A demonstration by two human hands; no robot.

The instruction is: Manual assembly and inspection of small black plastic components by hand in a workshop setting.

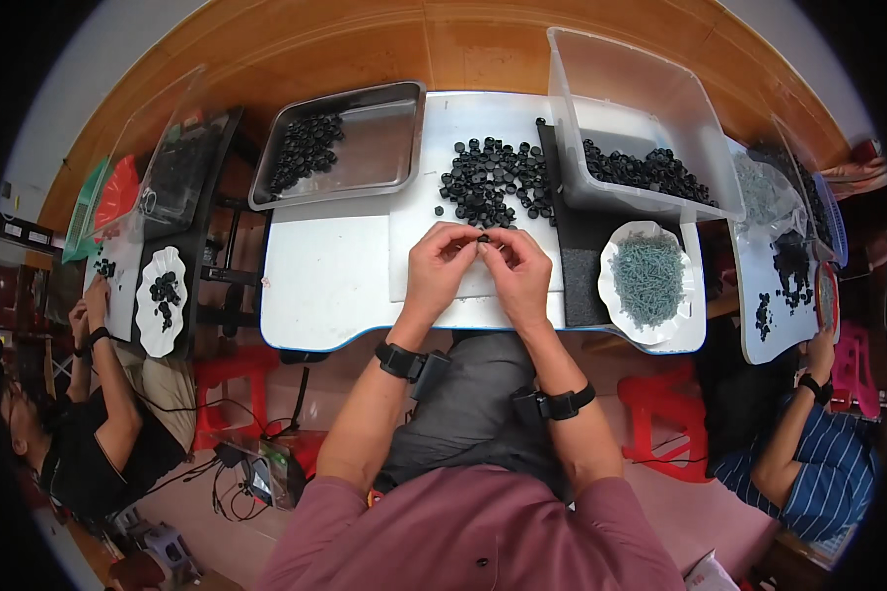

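My left hand (pixel 441 269) and my right hand (pixel 517 271) meet above the near part of the white table (pixel 330 261). Their fingertips pinch one small black part (pixel 483 238) between them; my fingers cover most of it, so its exact kind is unclear. Just beyond my hands lies a loose pile of small round black parts (pixel 493 177). A white scalloped plate (pixel 609 291) heaped with thin grey-green screws or pins (pixel 648 278) stands to the right of my right hand.
At the back left, a metal tray (pixel 389 148) holds more black parts. A clear plastic bin (pixel 650 89) with black parts stands at the back right, by a dark mat (pixel 586 256). People work at side tables on both sides. Red stools (pixel 660 414) flank my seat.
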